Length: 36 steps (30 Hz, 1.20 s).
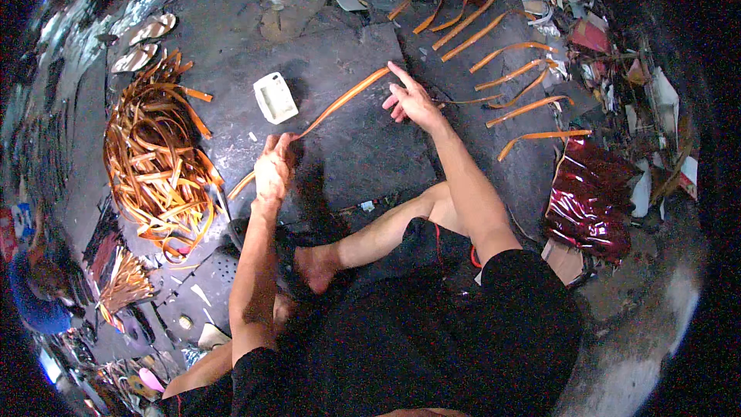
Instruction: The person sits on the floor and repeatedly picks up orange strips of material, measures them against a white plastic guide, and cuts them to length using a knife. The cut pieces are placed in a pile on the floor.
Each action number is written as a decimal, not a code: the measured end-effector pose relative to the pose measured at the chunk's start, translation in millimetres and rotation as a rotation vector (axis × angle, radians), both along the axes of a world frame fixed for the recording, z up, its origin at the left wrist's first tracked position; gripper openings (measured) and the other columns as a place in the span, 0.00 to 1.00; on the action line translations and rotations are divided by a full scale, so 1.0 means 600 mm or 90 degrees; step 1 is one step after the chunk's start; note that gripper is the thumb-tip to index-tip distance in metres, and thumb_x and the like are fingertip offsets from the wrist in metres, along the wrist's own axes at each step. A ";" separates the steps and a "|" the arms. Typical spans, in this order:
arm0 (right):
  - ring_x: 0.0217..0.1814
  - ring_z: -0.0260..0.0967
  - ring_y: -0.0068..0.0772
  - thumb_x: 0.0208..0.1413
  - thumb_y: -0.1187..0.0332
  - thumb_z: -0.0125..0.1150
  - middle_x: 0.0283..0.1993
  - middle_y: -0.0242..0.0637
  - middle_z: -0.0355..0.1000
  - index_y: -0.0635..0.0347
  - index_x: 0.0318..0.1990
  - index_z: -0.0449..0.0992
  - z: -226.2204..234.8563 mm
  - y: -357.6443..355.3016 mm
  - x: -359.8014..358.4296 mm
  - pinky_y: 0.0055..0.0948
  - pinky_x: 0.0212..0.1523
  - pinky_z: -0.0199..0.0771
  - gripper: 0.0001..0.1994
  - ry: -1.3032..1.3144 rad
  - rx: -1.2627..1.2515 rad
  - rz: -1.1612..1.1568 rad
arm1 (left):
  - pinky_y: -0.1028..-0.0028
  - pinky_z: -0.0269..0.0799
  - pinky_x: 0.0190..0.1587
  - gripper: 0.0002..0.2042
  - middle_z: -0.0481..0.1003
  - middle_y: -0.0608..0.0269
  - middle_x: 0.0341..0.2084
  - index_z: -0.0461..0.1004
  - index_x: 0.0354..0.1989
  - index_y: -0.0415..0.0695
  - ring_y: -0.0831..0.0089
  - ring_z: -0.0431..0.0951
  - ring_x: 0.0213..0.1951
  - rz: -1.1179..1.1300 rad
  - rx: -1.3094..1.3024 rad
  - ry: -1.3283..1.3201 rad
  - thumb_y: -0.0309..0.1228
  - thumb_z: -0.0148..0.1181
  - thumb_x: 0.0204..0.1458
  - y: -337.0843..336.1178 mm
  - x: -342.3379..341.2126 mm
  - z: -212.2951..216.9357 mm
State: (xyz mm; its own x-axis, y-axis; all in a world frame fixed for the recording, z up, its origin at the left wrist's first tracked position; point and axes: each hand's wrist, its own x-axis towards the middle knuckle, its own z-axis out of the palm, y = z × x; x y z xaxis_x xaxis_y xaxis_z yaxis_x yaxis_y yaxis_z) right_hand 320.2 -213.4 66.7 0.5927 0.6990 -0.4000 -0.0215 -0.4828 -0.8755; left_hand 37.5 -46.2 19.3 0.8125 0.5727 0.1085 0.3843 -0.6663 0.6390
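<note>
My left hand (pixel 274 170) is closed around an orange-brown strip (pixel 343 103), with one part of the strip trailing below the hand toward the left. From there the strip runs up and right across the dark floor board. Its far end meets the tip of my right index finger. My right hand (pixel 413 102) has its fingers apart, and no grip on the strip shows. A white plastic tray or case (pixel 275 98) lies beyond my left hand. Left of that hand is a large tangled pile of similar strips (pixel 162 162).
Several single orange strips (pixel 505 75) lie in a spaced row at the right. A shiny dark red package (pixel 590 197) sits near them. Clutter lines the right edge. Sandals (pixel 143 42) rest at the upper left, and a bundle of thin strips (pixel 126 278) lies lower left.
</note>
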 end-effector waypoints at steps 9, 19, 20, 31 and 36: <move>0.14 0.64 0.23 0.64 0.62 0.42 0.17 0.36 0.67 0.30 0.68 0.49 -0.061 0.026 -0.101 0.29 0.16 0.69 0.25 -0.234 -0.150 0.203 | 0.73 0.71 0.33 0.08 0.77 0.59 0.25 0.74 0.40 0.43 0.75 0.76 0.29 -0.038 -0.420 -0.063 0.29 0.58 0.53 0.053 -0.038 -0.014; 0.47 0.68 0.49 0.49 0.61 0.64 0.45 0.45 0.69 0.54 0.54 0.68 -0.012 0.160 -0.232 0.45 0.50 0.66 0.24 -0.535 0.024 0.220 | 0.70 0.71 0.32 0.07 0.77 0.60 0.23 0.75 0.39 0.43 0.72 0.77 0.26 0.032 -0.399 -0.064 0.26 0.55 0.51 0.073 -0.055 -0.105; 0.53 0.64 0.48 0.47 0.60 0.66 0.50 0.45 0.65 0.53 0.56 0.66 -0.010 0.169 -0.216 0.46 0.55 0.61 0.27 -0.624 0.013 0.230 | 0.69 0.71 0.32 0.07 0.77 0.60 0.23 0.75 0.39 0.44 0.71 0.77 0.26 0.014 -0.350 -0.054 0.26 0.55 0.51 0.067 -0.047 -0.094; 0.71 0.40 0.54 0.40 0.62 0.70 0.65 0.49 0.51 0.49 0.57 0.67 -0.070 0.274 -0.152 0.57 0.69 0.37 0.32 -0.776 0.176 0.254 | 0.61 0.73 0.35 0.08 0.78 0.53 0.25 0.74 0.38 0.47 0.56 0.79 0.30 0.062 -0.204 0.002 0.31 0.56 0.50 0.044 0.041 -0.029; 0.72 0.38 0.53 0.42 0.66 0.67 0.65 0.46 0.53 0.55 0.37 0.76 -0.045 0.275 -0.147 0.56 0.70 0.33 0.13 -0.768 0.208 0.344 | 0.60 0.73 0.36 0.07 0.78 0.53 0.25 0.75 0.38 0.48 0.55 0.79 0.32 0.061 -0.159 0.001 0.31 0.56 0.50 0.043 0.068 -0.035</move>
